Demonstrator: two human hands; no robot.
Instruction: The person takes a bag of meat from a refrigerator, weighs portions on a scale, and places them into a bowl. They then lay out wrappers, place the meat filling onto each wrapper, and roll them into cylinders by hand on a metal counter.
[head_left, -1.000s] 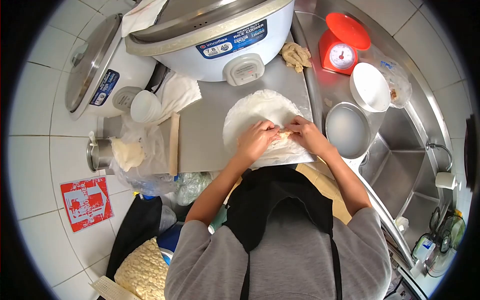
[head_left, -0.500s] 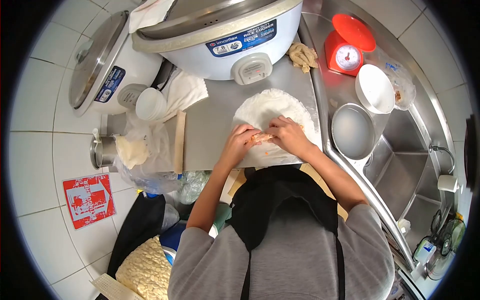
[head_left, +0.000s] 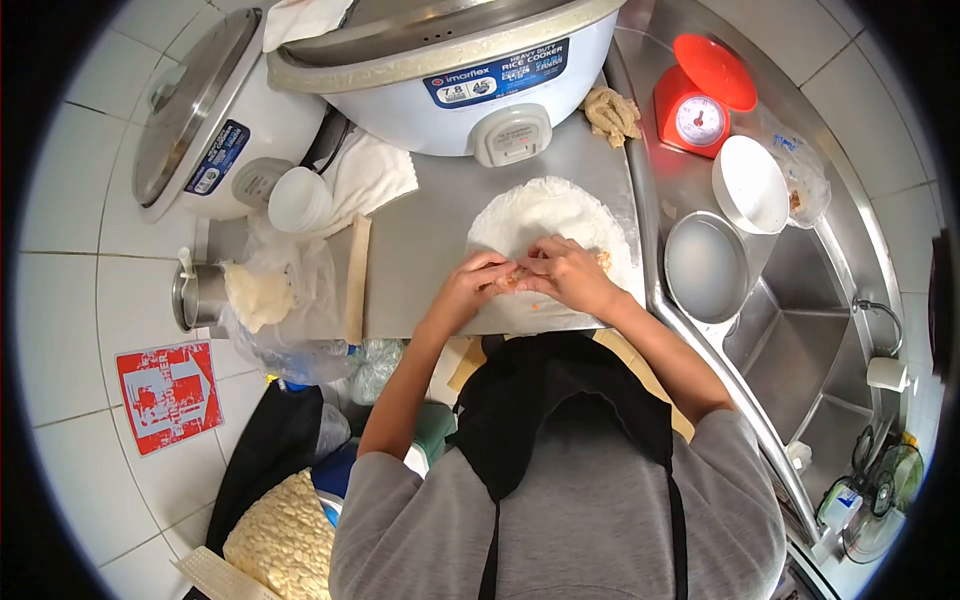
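A round, thin white wrapper sheet (head_left: 535, 208) lies on the steel counter in front of me. Over its near half, my left hand (head_left: 470, 287) and my right hand (head_left: 572, 277) meet at a small spring roll (head_left: 512, 283) with orange-brown filling. Both hands have their fingers curled and pinched on it, left on one end and right on top, so much of the roll is hidden. More filling (head_left: 603, 260) shows on the sheet just right of my right hand. A small orange bit (head_left: 535, 307) lies on the sheet below the fingers.
A large rice cooker (head_left: 430, 90) stands behind the sheet, a second cooker (head_left: 235, 130) to its left. Left of the sheet lies a wooden strip (head_left: 357, 280). To the right are a pan of cloudy liquid (head_left: 706, 265), a white bowl (head_left: 750, 185), a red scale (head_left: 692, 115) and the sink (head_left: 790, 350).
My fingers have drawn closer together over the spring roll, and less of it shows. The right fingertips have shifted slightly left. The view has moved a little.
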